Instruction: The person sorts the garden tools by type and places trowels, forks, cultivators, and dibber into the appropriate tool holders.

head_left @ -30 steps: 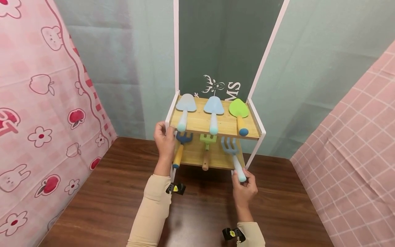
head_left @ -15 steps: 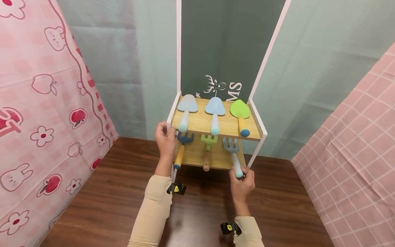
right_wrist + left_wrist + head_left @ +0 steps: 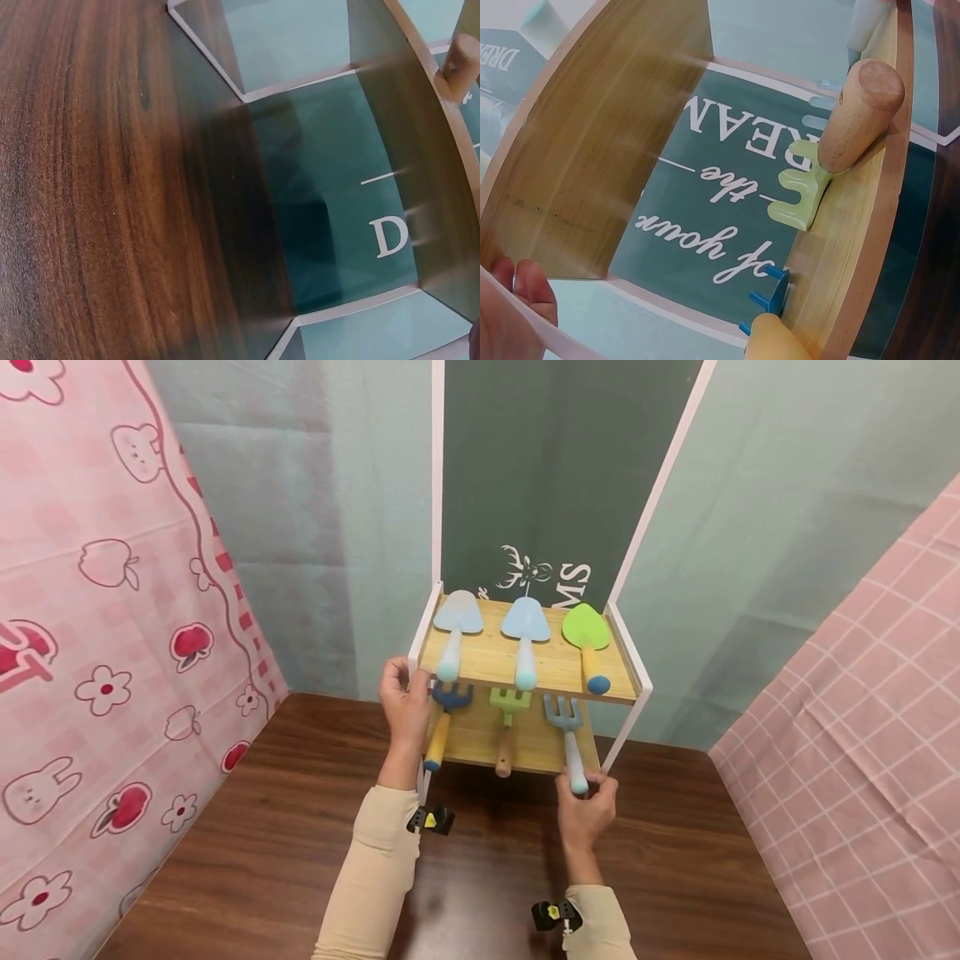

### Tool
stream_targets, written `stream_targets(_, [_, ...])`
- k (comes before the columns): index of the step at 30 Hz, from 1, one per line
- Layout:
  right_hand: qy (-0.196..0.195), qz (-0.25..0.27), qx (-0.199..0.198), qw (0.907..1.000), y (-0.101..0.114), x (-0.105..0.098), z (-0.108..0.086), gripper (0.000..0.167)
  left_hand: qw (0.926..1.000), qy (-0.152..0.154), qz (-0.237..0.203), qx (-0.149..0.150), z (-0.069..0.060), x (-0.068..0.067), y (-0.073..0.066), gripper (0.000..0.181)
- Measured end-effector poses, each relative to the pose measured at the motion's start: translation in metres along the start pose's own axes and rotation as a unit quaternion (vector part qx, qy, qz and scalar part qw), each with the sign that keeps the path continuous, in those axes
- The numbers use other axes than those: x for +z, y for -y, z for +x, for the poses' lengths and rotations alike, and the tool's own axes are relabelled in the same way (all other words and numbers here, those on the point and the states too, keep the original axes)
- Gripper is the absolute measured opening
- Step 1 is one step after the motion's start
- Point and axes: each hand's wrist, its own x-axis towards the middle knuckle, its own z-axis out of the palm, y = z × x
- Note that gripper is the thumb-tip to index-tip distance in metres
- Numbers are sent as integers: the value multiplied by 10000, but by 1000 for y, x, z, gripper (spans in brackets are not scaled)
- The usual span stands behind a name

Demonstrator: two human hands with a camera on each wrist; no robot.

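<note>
On a two-tier wooden rack (image 3: 491,656) with white side frames, my left hand (image 3: 405,714) grips the left side frame near the top shelf's front corner. My right hand (image 3: 587,814) holds the handle end of a light-blue hand fork (image 3: 573,756), whose tines lie on the lower shelf at the right. To its left are a green hand fork (image 3: 504,752) with a wooden handle and a dark-blue hand fork (image 3: 437,739) with a yellow handle. The right wrist view barely catches my right hand at its edge.
The top shelf bears a pale grey trowel (image 3: 459,612), a light-blue trowel (image 3: 526,620) and a green trowel (image 3: 586,627). Behind the rack rises a dark green lettered panel (image 3: 555,460). The rack stands on a brown wooden table (image 3: 247,852) between pink patterned cloths (image 3: 877,710).
My right hand has shifted slightly left and forward, and the light-blue hand fork's handle now points more straight toward me. My left hand stays on the rack's frame.
</note>
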Motion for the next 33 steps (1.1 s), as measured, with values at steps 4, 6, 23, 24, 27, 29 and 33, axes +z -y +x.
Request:
stream_targets(4, [40,-203,227,9995,-1,0,1,33,10000,-52,43,11,2,-1,9,11])
stream_targets(6, [68,-264,311,9991,-1,-1,2,34,9999,-80,52,32,4,-1,14,11])
stream_targets(23, [238,-309,715,9967,0,-6,7,36,9998,-157,94,44,7,5,31,9])
stream_targets(24, [279,-281,734,9965,0,-7,6,37,9998,-159,93,33,7,5,31,9])
stream_targets(27, [512,-170,814,9952,2,-11,4,40,9998,-96,147,-55,6,3,29,8])
stream_targets(29, [768,-54,885,9931,4,-15,3,45,9997,5,211,-133,6,0,27,7])
stream_targets(33, [1289,220,1020,9862,13,-26,1,55,9981,387,447,-161,4,-10,18,10])
